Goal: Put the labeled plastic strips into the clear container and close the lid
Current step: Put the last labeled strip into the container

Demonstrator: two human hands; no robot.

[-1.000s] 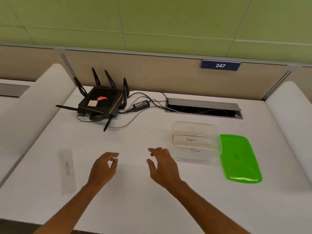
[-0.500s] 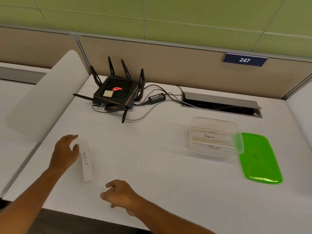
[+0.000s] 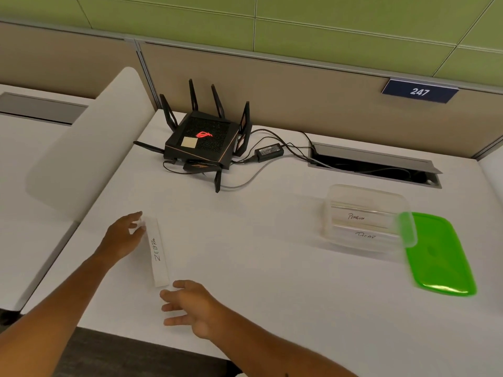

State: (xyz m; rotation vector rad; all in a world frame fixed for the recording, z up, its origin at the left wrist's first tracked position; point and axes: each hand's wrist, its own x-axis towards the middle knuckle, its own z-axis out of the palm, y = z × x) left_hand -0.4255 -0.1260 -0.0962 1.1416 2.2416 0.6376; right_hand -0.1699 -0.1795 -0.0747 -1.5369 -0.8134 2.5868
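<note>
White desk (image 3: 272, 268): left hand (image 3: 122, 236) open, seemingly touching ZEBRA strip (image 3: 158, 251); right hand (image 3: 190, 306) open, empty.

**Gear along the far edge of the counter**

A black router (image 3: 202, 142) with upright antennas sits far left of centre on the white counter (image 3: 272, 268), a red logo lit on top and a tan sticky note (image 3: 189, 142) beside the logo. Just right of it lies a black adapter (image 3: 269, 152), cables running into an open cable hatch (image 3: 373, 167). On the far partition (image 3: 299, 99), a blue sign (image 3: 420, 91) reads 247.
</note>
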